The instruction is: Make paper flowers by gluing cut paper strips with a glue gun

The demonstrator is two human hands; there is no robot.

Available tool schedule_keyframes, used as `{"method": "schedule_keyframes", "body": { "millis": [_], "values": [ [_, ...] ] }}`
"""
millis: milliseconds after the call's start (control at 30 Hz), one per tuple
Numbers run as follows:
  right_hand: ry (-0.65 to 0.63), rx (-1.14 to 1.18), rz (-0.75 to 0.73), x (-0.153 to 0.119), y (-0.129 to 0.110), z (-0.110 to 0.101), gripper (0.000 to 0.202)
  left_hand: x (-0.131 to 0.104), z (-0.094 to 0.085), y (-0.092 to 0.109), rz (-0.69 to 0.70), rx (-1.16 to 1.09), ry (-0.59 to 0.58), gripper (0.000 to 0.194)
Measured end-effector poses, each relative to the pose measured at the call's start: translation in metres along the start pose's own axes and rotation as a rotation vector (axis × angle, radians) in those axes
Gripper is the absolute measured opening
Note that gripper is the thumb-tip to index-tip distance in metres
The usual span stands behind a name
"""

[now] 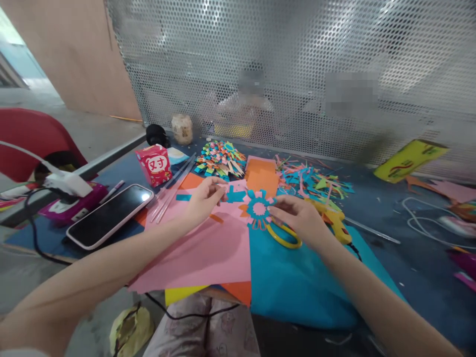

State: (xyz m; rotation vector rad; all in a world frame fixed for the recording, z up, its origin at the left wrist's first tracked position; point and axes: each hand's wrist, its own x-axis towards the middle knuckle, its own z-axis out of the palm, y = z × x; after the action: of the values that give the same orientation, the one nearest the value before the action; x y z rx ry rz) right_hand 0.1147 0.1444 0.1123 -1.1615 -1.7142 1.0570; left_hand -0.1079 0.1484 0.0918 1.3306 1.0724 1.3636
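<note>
My right hand [297, 218] pinches the edge of a layered paper flower [250, 209] with blue, orange and pink petals around an open centre. My left hand [206, 201] is closed, fingertips together, just left of the flower; anything in its fingers is too small to make out. Beside it lie blue paper pieces [236, 195] on a large pink sheet [208, 253]. A yellow looped handle [288, 244], seemingly of scissors, rests on the blue sheet [297, 287] under my right hand. A yellow glue gun [337, 224] lies partly hidden behind that hand.
Cut paper pieces [219, 161] and shredded strips [312, 181] are heaped behind an orange sheet [262, 176]. Clear sticks [167, 193], a phone [111, 215], a red packet [154, 164] and a power strip [78, 201] stand left. A yellow box [409, 161] leans near the perforated metal screen [297, 59].
</note>
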Motion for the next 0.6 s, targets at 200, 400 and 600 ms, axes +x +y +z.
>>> {"method": "schedule_keyframes", "body": {
  "millis": [200,400,600],
  "values": [
    [-0.065,0.091,0.025,0.018,0.0,0.01,0.044,-0.001,0.002,0.004,0.022,-0.022,0.027,0.017],
    [-0.026,0.175,0.024,0.005,0.009,0.009,0.04,-0.01,0.013,0.002,-0.025,-0.02,-0.098,0.027],
    [0.001,0.236,0.044,0.006,0.013,0.012,0.037,-0.017,0.016,0.006,-0.085,-0.05,-0.201,0.035]
  ]
}}
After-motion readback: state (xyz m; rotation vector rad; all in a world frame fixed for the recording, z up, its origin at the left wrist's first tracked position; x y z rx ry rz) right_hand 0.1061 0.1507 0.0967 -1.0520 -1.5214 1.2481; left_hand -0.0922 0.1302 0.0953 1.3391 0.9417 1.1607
